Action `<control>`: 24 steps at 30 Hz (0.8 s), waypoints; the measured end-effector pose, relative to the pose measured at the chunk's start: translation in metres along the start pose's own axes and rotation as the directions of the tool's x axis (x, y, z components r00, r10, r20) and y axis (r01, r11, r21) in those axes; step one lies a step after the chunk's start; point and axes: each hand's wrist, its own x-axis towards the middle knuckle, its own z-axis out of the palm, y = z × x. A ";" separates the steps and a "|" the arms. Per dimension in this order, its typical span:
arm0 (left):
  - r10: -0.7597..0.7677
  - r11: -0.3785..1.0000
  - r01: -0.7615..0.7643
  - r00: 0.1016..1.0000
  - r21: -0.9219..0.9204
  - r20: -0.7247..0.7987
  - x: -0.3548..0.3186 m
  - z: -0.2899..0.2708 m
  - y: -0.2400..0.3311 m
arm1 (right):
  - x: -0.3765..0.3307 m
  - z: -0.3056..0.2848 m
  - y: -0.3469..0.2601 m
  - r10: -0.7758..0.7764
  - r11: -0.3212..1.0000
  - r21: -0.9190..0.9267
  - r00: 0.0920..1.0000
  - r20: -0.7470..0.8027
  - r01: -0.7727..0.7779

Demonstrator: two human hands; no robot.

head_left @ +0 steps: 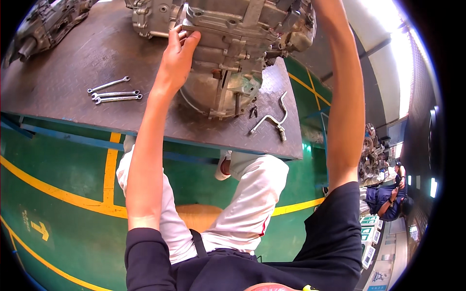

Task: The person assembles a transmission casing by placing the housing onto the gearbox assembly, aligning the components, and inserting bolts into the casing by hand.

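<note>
A large grey metal gearbox housing (233,53) rests on a dark checker-plate workbench (73,63). My left hand (177,56) presses against the housing's left flange, fingers curled over its edge. My right arm reaches up along the right side, and my right hand is cut off above the top of the frame. A bent socket wrench (272,119) lies on the bench just right of the housing. Three combination spanners (114,92) lie side by side to the left of my left arm.
A second metal housing (46,24) sits at the bench's far left corner. The floor below is green with yellow lines (109,179). A person in dark blue (388,199) sits at the right beside stacked machine parts.
</note>
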 end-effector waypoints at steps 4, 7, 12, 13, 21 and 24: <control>-0.071 0.997 0.072 0.997 0.036 -0.012 -0.004 -0.006 0.001 | 0.006 0.014 0.024 -0.257 0.950 -0.202 0.963 -0.081 0.237; -0.031 0.999 0.031 0.999 0.026 -0.016 -0.004 -0.010 -0.002 | -0.025 -0.004 -0.013 -0.206 0.978 -0.060 0.970 -0.130 0.199; -0.033 0.996 0.032 0.999 0.087 0.009 -0.007 -0.009 -0.004 | -0.023 0.031 0.016 -0.244 0.953 0.135 0.951 -0.191 0.271; -0.025 0.994 0.023 1.000 0.103 0.014 -0.008 -0.010 -0.008 | -0.022 0.030 0.017 -0.249 0.952 0.134 0.949 -0.193 0.277; 0.005 0.961 -0.028 0.996 0.276 0.084 -0.010 -0.018 -0.017 | -0.005 0.020 0.036 -0.499 0.828 -0.387 0.849 -0.175 0.407; -0.013 0.954 -0.018 0.995 0.301 0.100 -0.024 -0.028 -0.021 | -0.016 0.030 0.033 -0.381 0.922 -0.182 0.886 -0.265 0.342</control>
